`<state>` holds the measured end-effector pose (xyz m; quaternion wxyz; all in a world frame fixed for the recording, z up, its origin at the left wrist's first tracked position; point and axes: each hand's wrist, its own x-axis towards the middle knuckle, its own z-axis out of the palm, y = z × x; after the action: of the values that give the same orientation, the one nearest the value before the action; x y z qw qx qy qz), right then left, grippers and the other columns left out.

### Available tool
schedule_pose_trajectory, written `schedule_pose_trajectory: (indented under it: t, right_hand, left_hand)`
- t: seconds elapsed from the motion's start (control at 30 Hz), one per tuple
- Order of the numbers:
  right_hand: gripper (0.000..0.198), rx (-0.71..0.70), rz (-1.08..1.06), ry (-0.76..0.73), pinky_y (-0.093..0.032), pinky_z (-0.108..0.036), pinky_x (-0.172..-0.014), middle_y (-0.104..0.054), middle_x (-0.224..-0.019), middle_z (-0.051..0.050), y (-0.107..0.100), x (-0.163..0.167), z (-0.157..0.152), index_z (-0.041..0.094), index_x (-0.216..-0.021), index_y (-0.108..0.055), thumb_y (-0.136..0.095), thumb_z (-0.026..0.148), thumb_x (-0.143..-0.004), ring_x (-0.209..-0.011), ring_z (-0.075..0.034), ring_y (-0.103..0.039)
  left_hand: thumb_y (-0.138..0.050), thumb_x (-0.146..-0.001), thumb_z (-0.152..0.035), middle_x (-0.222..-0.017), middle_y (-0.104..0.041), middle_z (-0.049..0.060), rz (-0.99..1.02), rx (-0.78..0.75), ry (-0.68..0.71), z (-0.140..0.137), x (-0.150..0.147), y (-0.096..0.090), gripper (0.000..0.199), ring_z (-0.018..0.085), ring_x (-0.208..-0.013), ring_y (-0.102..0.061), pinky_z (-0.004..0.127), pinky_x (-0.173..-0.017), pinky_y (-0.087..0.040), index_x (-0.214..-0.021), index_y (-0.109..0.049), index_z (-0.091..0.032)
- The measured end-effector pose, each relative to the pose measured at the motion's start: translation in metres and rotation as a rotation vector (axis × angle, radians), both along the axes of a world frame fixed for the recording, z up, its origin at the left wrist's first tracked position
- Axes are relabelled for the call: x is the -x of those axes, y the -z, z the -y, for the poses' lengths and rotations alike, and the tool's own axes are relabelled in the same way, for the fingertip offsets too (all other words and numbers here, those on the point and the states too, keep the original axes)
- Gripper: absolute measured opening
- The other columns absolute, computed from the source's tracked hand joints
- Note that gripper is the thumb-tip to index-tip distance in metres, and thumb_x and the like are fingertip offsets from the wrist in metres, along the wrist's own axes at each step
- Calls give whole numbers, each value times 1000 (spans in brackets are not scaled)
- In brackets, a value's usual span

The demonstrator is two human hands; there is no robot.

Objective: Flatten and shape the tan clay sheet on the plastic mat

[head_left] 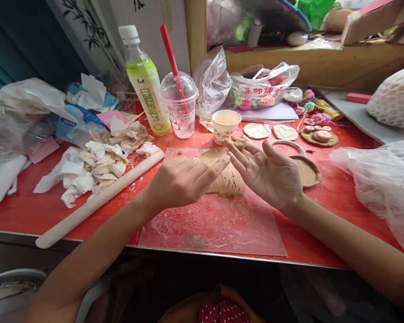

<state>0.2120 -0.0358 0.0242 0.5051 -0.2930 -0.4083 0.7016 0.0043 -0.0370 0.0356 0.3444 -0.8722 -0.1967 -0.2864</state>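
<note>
My left hand [186, 181] is held palm down above the clear board [208, 229], its fingers stretched out toward the right hand and its thumb hidden. Opposite it, my right hand [276, 175] is turned palm up, dusted with dry clay, with a small lump of brown clay [239, 144] resting on its extended fingers. Fingertips of the two hands come close together. Under and behind them a torn slab of clay [227, 181] lies on the board, with crumbs of clay [244, 208] at its near side.
A rolling pin [101, 197] lies left, beside crumpled tissues [99, 163]. A paper cup [226, 125], plastic cup [183, 116] and drink bottle [146, 89] stand behind. Clay discs [256, 130], a ring [289, 144] and a shallow clay dish [308, 172] lie right, near plastic bags [384, 179].
</note>
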Motion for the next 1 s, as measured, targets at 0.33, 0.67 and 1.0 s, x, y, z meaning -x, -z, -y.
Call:
schedule_pose_trajectory:
  t: [0.33,0.67,1.0]
  right_hand:
    - [56,98,-264,-148,-36,-28,-106,-52,-131,-9,0,0,-1,13,-116,-51,-37,56,-84,-128,-16,-42]
    - [56,80,-244,-180,-33,-32,-110,-47,-137,-7,3,0,0,17,-113,-54,-36,61,-82,-131,-19,-39]
    - [61,116,-310,-225,-30,-32,-111,-43,-141,-5,-1,0,3,14,-117,-53,-26,59,-86,-131,-18,-38]
  left_hand:
    - [-48,-87,-14,-79,-66,3,95,155,-55,-1,1,4,30,11,-62,-57,26,-52,-34,-118,-51,-15]
    - [-39,-92,-35,-57,-60,-3,1295,1844,383,-5,-8,-5,30,9,-52,-59,23,-58,-51,-72,-52,-16]
    - [-27,-95,-31,-100,-69,7,1572,2032,620,-10,-5,-10,36,23,-114,-56,50,-95,-41,-69,-48,-16]
